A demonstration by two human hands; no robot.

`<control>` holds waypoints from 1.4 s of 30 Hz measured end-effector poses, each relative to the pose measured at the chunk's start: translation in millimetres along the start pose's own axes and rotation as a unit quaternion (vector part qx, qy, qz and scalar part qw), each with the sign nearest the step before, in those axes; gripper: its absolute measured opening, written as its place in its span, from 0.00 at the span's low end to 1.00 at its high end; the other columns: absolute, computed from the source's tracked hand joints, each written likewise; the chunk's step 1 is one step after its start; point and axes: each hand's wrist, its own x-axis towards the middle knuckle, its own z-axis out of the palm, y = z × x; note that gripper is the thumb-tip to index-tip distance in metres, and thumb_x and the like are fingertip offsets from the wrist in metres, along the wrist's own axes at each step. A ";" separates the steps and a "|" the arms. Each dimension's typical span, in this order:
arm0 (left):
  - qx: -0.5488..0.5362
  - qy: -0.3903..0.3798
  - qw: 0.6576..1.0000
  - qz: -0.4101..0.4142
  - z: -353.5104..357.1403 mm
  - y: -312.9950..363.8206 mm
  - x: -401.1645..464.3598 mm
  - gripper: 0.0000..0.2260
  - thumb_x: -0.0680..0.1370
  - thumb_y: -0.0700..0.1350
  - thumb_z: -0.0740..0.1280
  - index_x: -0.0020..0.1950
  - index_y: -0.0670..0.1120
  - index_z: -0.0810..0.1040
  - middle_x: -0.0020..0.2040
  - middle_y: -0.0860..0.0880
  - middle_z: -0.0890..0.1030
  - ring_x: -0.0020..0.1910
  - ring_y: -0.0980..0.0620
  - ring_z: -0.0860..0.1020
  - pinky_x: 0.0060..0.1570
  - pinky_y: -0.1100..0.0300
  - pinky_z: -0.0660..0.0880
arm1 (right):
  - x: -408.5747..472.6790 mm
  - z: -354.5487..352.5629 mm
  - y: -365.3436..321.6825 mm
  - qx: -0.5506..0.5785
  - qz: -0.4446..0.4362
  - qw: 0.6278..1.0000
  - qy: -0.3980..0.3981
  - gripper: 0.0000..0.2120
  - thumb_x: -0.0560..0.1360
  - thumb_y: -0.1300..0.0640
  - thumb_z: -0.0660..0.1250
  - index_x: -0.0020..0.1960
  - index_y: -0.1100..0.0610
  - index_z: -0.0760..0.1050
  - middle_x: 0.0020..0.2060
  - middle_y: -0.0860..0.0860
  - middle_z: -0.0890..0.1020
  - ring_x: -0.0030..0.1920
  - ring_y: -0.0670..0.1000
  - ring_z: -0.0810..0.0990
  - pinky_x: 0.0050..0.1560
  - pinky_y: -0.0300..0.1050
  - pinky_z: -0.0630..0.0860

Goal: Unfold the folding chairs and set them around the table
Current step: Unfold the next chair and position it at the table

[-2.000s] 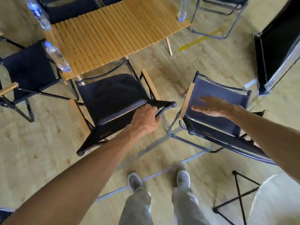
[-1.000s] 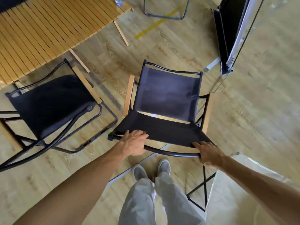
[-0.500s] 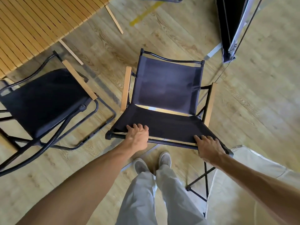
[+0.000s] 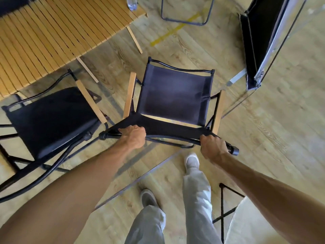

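Observation:
An unfolded dark-fabric folding chair (image 4: 175,95) with wooden armrests stands in front of me, its seat facing away toward the slatted wooden table (image 4: 52,37). My left hand (image 4: 133,138) grips the left end of the black top rail of its backrest. My right hand (image 4: 212,147) grips the right end of the same rail. A second unfolded chair (image 4: 51,117) of the same kind stands to the left, next to the table's edge.
A water bottle (image 4: 131,3) stands at the table's far corner. Another chair's metal frame (image 4: 184,20) is behind the table. A folded black panel (image 4: 260,41) leans at the right. A pale round object on a black cross stand (image 4: 226,210) sits at lower right. My feet are just behind the chair.
Both hands took hold of the right chair's top rail and curled round it. The chair and my view have shifted a little, and my right foot has stepped forward.

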 end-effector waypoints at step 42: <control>-0.307 0.019 0.926 -0.217 -110.6 38.7 103.3 0.13 0.76 0.30 0.63 0.56 0.42 0.78 0.52 0.41 0.81 0.54 0.38 0.79 0.60 0.29 0.69 | 294.4 -196.8 39.6 -0.203 -0.225 0.952 0.043 0.14 0.78 0.64 0.59 0.61 0.54 0.75 0.49 0.52 0.81 0.50 0.55 0.82 0.46 0.48 0.73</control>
